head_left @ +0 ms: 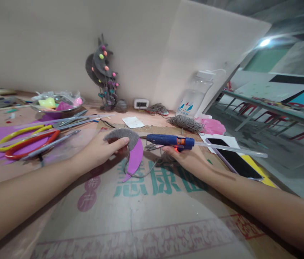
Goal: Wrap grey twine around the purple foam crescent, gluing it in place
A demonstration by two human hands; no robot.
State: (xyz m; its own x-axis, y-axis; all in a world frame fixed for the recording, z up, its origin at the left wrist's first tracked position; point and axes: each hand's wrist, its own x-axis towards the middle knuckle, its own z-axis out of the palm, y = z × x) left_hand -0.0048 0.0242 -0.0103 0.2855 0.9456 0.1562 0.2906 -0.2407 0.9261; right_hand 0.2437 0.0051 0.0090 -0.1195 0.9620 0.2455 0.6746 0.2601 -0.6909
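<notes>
Purple crescent [135, 158], top wrapped in grey yarn, pinched by left hand [102, 149]; right hand [187, 158] grips glue gun [169, 140].

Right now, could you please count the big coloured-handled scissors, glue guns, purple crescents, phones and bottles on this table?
Scissors: 2, yellow-handled pair and red-handled pair
Glue gun: 1, in the right hand
Purple crescent: 1, in the left hand
Phone: 1
Bottle: 1
Total: 6
</notes>
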